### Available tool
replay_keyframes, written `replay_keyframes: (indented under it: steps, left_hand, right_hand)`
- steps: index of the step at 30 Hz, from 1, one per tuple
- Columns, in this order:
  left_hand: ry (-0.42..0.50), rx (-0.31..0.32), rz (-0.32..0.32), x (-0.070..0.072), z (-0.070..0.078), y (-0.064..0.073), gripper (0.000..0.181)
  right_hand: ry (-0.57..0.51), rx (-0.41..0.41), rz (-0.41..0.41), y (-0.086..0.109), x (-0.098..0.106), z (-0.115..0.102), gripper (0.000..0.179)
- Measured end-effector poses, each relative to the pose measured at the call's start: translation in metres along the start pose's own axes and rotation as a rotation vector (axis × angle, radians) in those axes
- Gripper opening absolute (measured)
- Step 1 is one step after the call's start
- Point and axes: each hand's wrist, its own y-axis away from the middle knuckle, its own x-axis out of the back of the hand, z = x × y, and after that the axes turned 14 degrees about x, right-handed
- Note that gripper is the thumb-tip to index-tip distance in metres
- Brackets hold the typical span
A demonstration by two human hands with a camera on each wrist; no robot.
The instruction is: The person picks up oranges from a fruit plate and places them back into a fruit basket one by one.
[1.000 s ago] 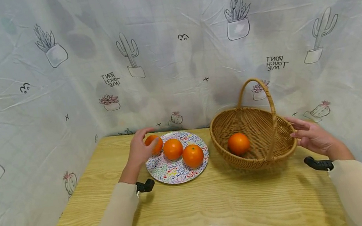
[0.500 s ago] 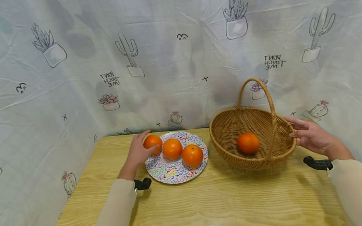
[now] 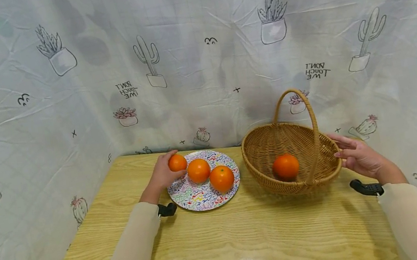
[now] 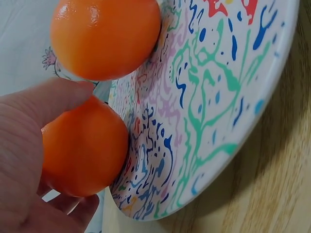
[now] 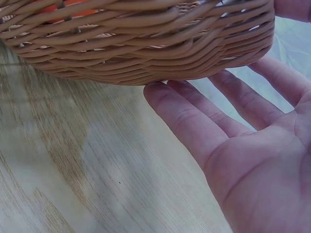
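Observation:
My left hand grips an orange at the left side of a round, colourfully patterned plate. In the left wrist view the thumb lies over this orange and curled fingers show on its other side. Two more oranges, a middle one and a right one, rest on the plate. A wicker basket with an arched handle holds a single orange. At the basket's right side, my right hand touches the weave with extended fingers; the thumb is by the rim.
Both plate and basket stand toward the back of a wooden table. A patterned cloth hangs close behind them and along the sides. The basket's handle rises above its rim.
My left hand has closed round the leftmost orange. Inside the basket the orange has rolled rightward since the earliest frame. My right hand stays at the basket.

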Motion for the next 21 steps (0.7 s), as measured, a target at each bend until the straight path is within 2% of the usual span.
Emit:
replay_keyframes:
  steps: [8,21]
  left_hand:
    - [-0.038,-0.004,0.006,0.0007,0.0025,-0.0008,0.08]
    - [-0.018,-0.008,0.029,0.003,0.0021,-0.0001,0.078]
  right_hand:
    - [-0.013,-0.016,0.006,-0.0009,-0.0006,-0.003,0.07]
    - [-0.006,-0.03,0.015,-0.0013,-0.0022,-0.0048,0.07]
